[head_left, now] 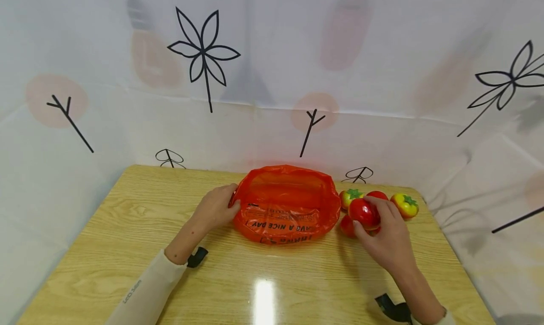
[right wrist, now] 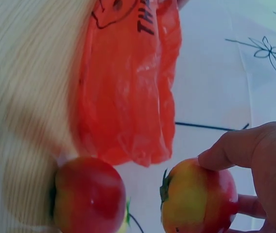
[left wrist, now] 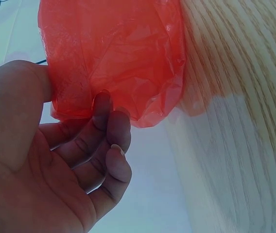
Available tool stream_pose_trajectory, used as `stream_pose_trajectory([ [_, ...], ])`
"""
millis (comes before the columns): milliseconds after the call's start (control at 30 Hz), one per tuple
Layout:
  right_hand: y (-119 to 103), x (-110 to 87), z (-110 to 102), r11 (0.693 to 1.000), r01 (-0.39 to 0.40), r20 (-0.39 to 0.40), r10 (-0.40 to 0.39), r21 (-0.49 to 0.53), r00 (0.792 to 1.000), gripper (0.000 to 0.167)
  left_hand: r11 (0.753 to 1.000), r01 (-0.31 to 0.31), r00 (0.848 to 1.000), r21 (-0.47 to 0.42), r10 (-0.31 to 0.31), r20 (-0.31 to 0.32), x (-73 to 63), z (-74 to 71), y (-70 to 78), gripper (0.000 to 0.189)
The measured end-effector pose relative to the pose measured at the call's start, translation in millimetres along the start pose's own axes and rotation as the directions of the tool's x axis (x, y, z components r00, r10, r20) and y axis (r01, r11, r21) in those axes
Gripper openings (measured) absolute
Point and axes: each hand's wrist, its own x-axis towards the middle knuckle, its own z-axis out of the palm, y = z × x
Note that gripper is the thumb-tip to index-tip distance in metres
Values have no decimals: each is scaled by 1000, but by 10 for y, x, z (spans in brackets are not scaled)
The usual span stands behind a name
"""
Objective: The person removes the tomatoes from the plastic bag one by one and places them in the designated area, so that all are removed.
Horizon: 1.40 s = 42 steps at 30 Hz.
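A red plastic bag (head_left: 280,223) with black printing stands on the wooden table, its wide mouth held open upward. My left hand (head_left: 214,209) pinches the bag's left rim between thumb and fingers; in the left wrist view the fingers (left wrist: 118,128) lie curled at the film. To the right of the bag, my right hand (head_left: 391,237) grips a glossy red-and-yellow tomato (head_left: 363,212) with a green leafy top. That tomato (right wrist: 191,196) is raised over several others, among them a yellow-sided tomato (head_left: 405,206) at far right and a red tomato (head_left: 347,226) close to the bag.
The wooden table (head_left: 127,230) ends at a white patterned cloth (head_left: 263,131) behind and on both sides. Dark curved pieces, a left one (head_left: 197,257) and a right one (head_left: 393,308), sit by the wrists. Light glares off the table's front.
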Motion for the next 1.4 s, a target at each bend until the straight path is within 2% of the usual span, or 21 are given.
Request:
stream_pose_trajectory([
  [267, 107, 19, -89, 999, -38, -16, 38, -8, 999, 70, 1000, 0, 1000, 3, 0, -1, -2, 1, 1, 26],
  [633, 290, 78, -203, 998, -54, -43, 53, -16, 998, 64, 1000, -5, 1000, 4, 5, -3, -3, -2, 1, 23],
  [900, 505, 104, -275, 993, -115, -46, 114, -32, 992, 61, 1000, -6, 1000, 10, 6, -2, 2, 1, 0, 24],
  [1233, 680, 111, -362, 979, -198, -6, 198, -41, 980, 63, 1000, 6, 1000, 3, -6, -3, 1, 3, -3, 24],
  [1400, 775, 115, -394, 976, -212, -1, 213, -47, 977, 63, 1000, 5, 1000, 1, -5, -4, -1, 3, -3, 24],
])
